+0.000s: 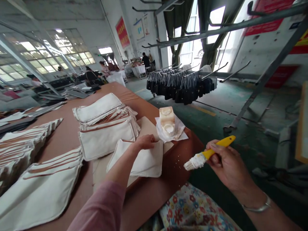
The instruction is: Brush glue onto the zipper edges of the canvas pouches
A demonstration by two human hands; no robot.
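Note:
My right hand (pixel 225 160) is closed round the yellow handle of a brush (pixel 220 146), whose bristles are coated in white paste and point left. My left hand (pixel 146 142) rests at the top edge of a cream fabric piece (pixel 148 162); its fingers are bent, and their tips are partly hidden at that edge. Beneath the piece lies a beige board (pixel 102 171). Just beyond my left hand, a paste-smeared container (pixel 166 120) stands on white paper (pixel 179 128).
Stacked cream pieces (pixel 107 138) lie left of the board, with more piles (pixel 40 192) farther left on the brown table (pixel 141 211). A metal rack (pixel 262 77) holds hanging dark items (pixel 180 88) beyond the table. People sit in the background, one in black (pixel 145 60).

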